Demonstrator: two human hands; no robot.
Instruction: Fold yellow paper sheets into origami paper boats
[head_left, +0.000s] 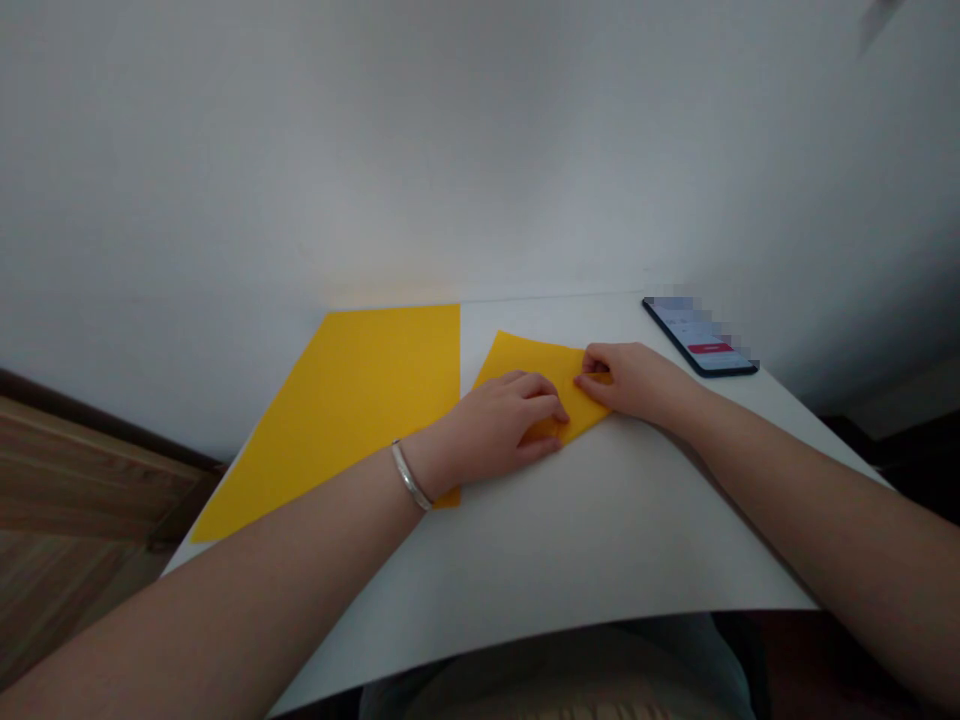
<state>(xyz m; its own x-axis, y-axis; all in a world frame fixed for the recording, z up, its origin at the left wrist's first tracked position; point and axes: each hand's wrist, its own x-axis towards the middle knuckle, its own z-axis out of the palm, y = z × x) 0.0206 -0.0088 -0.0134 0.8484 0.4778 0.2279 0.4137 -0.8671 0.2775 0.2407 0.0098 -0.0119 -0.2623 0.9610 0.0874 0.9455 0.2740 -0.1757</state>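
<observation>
A piece of yellow paper (pixel 529 354), smaller than the sheet beside it, lies on the white table under both hands. My left hand (pixel 510 420), with a silver bangle at its wrist, rests over the paper's left and near part, fingers bent and touching it. The paper's right corner is pinched between thumb and fingers of my right hand (pixel 630 378). Part of the paper is hidden beneath my left hand, so I cannot tell whether it is folded there.
A large yellow sheet (pixel 360 390) lies flat on the table's left side, partly under my left forearm. At the back right rests a phone (pixel 701 340) with its screen lit. A wall (pixel 480 150) stands behind the white table (pixel 570 550); wooden furniture (pixel 82 490) is at left.
</observation>
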